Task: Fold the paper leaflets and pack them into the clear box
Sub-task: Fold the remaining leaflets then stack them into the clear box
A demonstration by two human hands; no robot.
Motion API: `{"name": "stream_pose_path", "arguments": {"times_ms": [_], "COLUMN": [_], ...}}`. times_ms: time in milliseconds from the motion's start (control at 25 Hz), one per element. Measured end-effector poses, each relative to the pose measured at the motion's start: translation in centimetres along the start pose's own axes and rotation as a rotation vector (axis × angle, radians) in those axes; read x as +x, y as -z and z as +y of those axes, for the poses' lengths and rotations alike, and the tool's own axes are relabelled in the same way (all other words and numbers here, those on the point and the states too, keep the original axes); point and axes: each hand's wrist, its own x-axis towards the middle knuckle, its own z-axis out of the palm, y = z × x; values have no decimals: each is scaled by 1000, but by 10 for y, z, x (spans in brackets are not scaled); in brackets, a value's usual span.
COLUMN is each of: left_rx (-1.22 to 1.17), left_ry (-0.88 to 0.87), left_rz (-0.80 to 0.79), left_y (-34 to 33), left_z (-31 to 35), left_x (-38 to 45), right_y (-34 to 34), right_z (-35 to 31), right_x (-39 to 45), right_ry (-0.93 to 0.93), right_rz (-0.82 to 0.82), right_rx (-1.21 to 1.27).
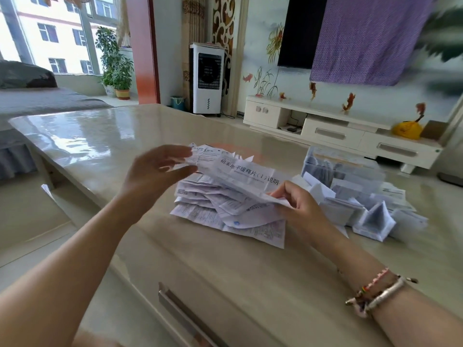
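Glossy table [100,146] w/ leaflet pile [225,216], clear box [338,169].

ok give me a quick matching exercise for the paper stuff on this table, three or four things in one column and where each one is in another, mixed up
Things:
1. leaflet
2. loose pile
3. folded leaflets
4. clear box

Places:
A. flat on the table, under the raised sheet
B. far right of the table, behind the folded papers
C. held in the air between the left hand and right hand
D. heaped on the table in front of the box

Pairs: 1-C, 2-A, 3-D, 4-B
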Motion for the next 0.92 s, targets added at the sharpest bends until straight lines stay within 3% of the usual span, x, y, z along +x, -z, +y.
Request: {"name": "stream_pose_path", "arguments": {"times_ms": [120,320,400,480,600,760,920], "left_rx": [-22,272,334,278,247,302,517], "left_ry": [59,-121,-156,-73,153,334,297], "left_rz": [-189,-415,-405,-355,-279,-217,-204], "left_y": [1,-9,-9,-11,-16,-21,-31], "left_z": [-10,-23,-26,-23,-22,-25,-19], "left_x": [-6,-7,-6,-7,-8,-8,-14], "right_y": [2,5,6,8,6,-1,-4], "right_z": [5,11,12,11,9,5,19], "right_x": [0,2,1,0,2,7,17], "right_ry": [-35,-52,-62,-61,-23,-177,-203], "right_rz": [-72,-132,-174,-188,-76,71,178], "right_rx": [83,32,28,-28,-97,-62,-327]}}
